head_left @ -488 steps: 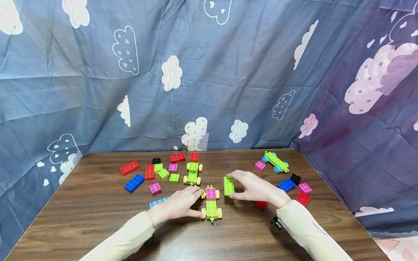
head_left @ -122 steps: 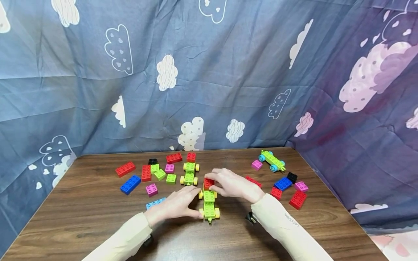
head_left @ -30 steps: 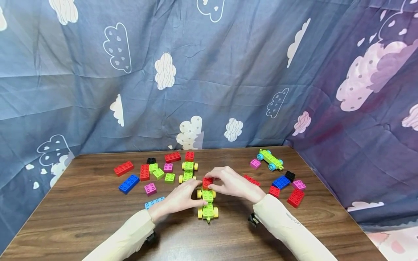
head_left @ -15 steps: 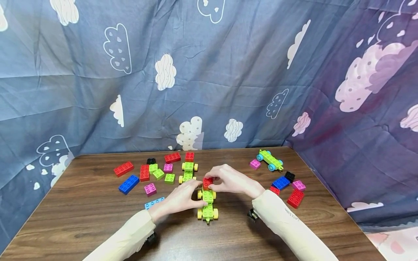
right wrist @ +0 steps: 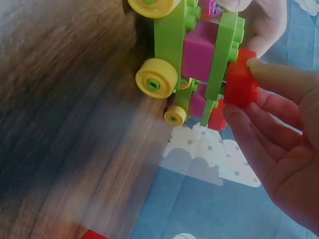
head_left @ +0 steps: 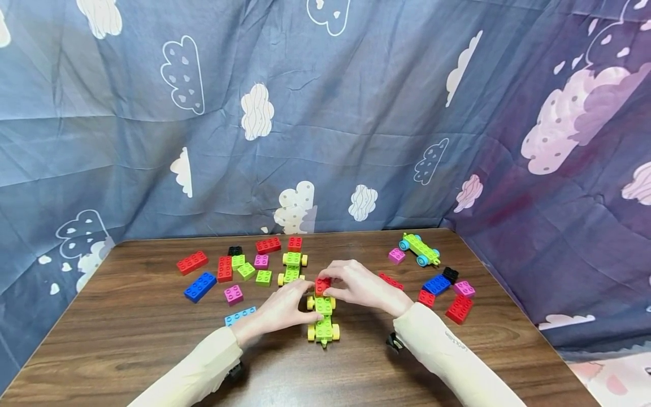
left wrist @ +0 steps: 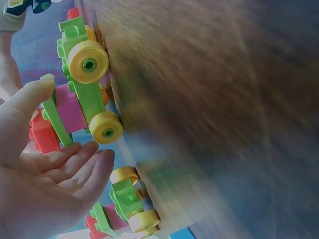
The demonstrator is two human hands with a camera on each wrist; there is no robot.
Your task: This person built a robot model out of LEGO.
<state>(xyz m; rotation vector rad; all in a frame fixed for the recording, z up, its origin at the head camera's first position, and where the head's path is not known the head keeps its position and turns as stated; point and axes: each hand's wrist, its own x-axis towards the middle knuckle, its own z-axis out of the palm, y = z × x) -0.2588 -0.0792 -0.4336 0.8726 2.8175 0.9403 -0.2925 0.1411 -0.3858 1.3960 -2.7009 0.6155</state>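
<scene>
A toy car base (head_left: 324, 332) with yellow wheels stands on the table between both hands. A pink brick (right wrist: 199, 50) sits on it, with a green eight-stud brick (right wrist: 222, 57) across the top, overhanging one end. My left hand (head_left: 282, 310) reaches from the left and holds the green brick between thumb and fingers, the thumb at its near end in the left wrist view. My right hand (head_left: 358, 285) pinches a red brick (right wrist: 241, 79) that sits against the studs of the green brick's overhanging far end.
A similar yellow-wheeled car (head_left: 292, 274) stands just behind. Loose red, blue, pink, green and black bricks lie left, among them a blue brick (head_left: 200, 287). A blue-wheeled car base (head_left: 419, 249) and more bricks lie right, including a red one (head_left: 460, 308). A cloud-print curtain (head_left: 325, 141) hangs behind.
Since the oldest frame, the green brick has gone from my right hand onto the pink brick, and a red brick onto it. My left thumb has moved up onto the green brick. The last second is nearly still.
</scene>
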